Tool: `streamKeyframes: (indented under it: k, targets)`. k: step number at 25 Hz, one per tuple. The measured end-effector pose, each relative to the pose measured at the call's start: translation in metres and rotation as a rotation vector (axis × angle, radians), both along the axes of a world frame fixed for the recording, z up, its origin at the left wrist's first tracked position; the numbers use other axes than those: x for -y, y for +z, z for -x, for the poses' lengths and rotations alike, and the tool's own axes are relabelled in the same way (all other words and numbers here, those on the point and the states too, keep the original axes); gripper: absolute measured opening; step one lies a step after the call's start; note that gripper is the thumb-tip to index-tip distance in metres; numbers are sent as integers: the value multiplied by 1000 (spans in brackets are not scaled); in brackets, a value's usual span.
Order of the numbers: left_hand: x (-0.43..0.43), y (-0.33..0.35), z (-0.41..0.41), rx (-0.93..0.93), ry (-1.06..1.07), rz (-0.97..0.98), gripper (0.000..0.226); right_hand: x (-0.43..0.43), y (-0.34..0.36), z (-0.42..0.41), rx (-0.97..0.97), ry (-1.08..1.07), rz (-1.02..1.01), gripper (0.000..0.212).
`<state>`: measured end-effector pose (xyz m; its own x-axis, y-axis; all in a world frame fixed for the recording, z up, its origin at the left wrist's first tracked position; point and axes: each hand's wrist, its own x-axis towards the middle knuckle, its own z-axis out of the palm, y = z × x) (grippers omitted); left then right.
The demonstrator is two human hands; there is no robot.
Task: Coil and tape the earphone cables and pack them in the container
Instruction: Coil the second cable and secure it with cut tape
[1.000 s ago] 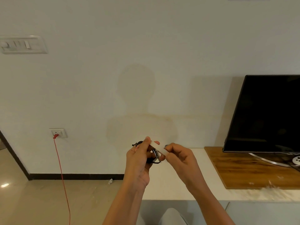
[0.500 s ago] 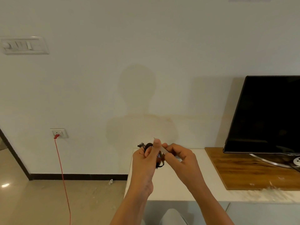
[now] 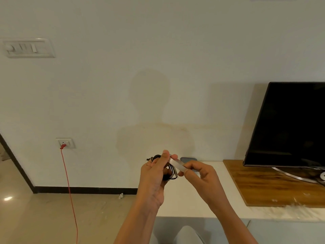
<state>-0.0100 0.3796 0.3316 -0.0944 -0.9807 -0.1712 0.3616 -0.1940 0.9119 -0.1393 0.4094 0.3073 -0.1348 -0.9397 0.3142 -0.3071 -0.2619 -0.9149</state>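
Observation:
My left hand [image 3: 154, 175] grips a coiled black earphone cable [image 3: 170, 171] in front of me, above the white counter [image 3: 184, 201]. A strip of clear tape [image 3: 177, 164] stretches from the coil to my right hand [image 3: 198, 175], which pinches its far end between thumb and fingers. Much of the coil is hidden behind my left fingers; a plug end pokes out at the upper left. A grey-blue container [image 3: 189, 159] shows partly behind my hands, at the counter's back by the wall.
A wooden board [image 3: 274, 184] lies on the counter's right part, carrying a dark TV [image 3: 290, 125] on a metal stand. A red cord [image 3: 69, 191] hangs from a wall socket at the left. Tiled floor lies left of the counter.
Both hands have shifted slightly right and lower. The tape strip now spans between the coil and my right fingers, and the container has come into view behind them.

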Motion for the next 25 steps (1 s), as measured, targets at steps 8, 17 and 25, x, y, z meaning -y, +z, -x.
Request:
streamKeyframes:
  k: [8, 17, 25]
  targets:
    - [-8, 2, 5, 37, 48, 101, 30, 2, 0, -7, 61, -33, 3, 18]
    - [0, 1, 2, -13, 75, 57, 26, -2, 4, -11, 56, 48, -5, 24]
    - [-7, 4, 5, -6, 136, 84, 22, -2, 10, -14, 84, 27, 2, 25]
